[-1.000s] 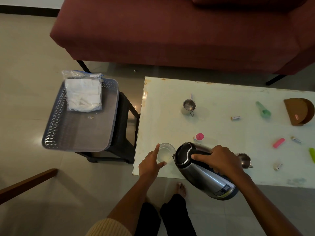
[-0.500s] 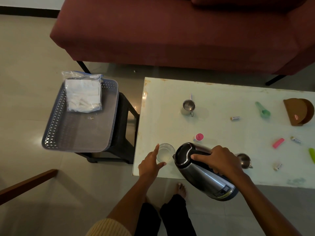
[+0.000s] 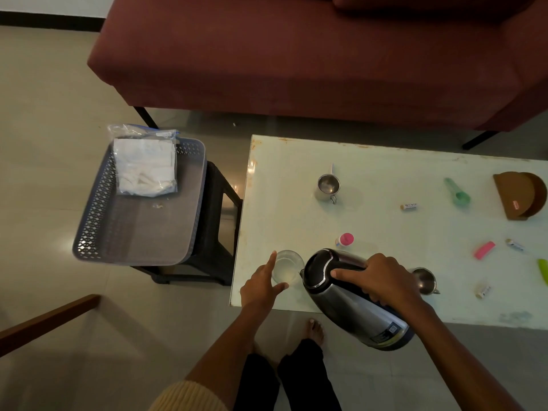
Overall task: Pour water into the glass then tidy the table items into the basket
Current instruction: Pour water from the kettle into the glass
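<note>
Far left of the fingers: grey perforated plastic basket (image 3: 89, 226) on a black stool (image 3: 213, 221). It holds a clear zip bag of white cloth (image 3: 145, 167) at its far end. It likely sits there so table bits can be dropped in later.

Left hand (image 3: 261, 289): fingers straight, index and thumb touching the wall of the clear drinking glass (image 3: 287, 266), not wrapped round it. Probably bracing it for the pour. Glass is upright near the corner of the white table (image 3: 385, 161); seems to hold some water, level unclear.

Just right of those fingers: steel electric kettle with black lid (image 3: 355, 304), tipped, spout at the glass rim, base out past the table edge. Right hand (image 3: 382, 280): fingers curled round the handle, index laid forward on the lid, likely for control.

Beyond the fingers: small pink-capped bottle (image 3: 345, 240) and a steel mug (image 3: 327, 185), nothing visible inside. Right of the right hand: second steel mug (image 3: 424, 280).

Pouring step; tidying not begun.
</note>
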Available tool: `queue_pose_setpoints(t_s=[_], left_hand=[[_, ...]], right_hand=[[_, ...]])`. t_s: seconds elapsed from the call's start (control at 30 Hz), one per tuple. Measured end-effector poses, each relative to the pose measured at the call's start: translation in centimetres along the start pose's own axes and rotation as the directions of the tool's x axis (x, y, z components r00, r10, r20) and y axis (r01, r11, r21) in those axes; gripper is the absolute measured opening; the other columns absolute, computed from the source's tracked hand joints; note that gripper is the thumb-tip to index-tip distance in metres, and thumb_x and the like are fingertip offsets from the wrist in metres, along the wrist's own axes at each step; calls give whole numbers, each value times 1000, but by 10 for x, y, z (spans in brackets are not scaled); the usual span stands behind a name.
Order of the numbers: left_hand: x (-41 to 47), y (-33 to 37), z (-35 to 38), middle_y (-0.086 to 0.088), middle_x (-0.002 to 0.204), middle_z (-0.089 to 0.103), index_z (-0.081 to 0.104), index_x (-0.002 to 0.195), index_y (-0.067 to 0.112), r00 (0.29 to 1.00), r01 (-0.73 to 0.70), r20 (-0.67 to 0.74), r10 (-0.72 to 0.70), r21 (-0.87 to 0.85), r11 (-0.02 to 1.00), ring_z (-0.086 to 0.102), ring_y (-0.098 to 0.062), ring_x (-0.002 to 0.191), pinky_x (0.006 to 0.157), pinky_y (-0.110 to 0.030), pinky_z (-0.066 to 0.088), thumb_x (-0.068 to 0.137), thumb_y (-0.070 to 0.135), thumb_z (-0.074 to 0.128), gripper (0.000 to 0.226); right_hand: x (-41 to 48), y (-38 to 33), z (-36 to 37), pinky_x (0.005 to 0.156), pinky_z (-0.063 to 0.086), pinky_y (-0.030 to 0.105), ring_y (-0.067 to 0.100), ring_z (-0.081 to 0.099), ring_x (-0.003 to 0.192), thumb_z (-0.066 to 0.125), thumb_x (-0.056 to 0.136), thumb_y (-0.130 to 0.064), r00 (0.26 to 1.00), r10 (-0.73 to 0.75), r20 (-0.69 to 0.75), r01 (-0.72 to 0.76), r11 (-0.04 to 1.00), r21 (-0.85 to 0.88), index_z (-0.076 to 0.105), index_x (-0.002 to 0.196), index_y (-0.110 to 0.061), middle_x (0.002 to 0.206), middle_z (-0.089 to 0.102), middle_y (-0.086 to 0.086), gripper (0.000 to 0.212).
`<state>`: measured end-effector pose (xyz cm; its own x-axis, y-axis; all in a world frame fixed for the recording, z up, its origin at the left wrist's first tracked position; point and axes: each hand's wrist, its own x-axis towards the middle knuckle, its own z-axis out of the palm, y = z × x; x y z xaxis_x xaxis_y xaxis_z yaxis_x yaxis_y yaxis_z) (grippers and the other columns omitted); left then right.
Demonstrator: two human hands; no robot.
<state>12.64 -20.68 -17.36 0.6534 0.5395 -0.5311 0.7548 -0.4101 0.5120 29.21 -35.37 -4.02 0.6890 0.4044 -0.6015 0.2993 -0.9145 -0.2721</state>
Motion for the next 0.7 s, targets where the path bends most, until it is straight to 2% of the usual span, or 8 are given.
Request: queue_pose_setpoints(t_s=[0.37,0.7], left_hand=[[1,-1,2,1,142,45,7,148,34,1000,-1,-4,1,-25,1000,47,-19,126,94,-33,45,84,44,63,85],[1,-2,3,1,142,45,8,148,35,1000,-3,-3,3,-27,1000,46,-20,126,95,-35,46,84,44,63,85]], right_hand=[[2,1,0,69,51,32,19,57,63,57,61,-79,1000,1,12,-1,1000,-15,41,58,-25,58,52,-5,57],[0,0,-1,63,48,27,15,55,58,59,65,-74,1000,-2,17,2,1000,-7,41,57,-25,57,53,-6,54]])
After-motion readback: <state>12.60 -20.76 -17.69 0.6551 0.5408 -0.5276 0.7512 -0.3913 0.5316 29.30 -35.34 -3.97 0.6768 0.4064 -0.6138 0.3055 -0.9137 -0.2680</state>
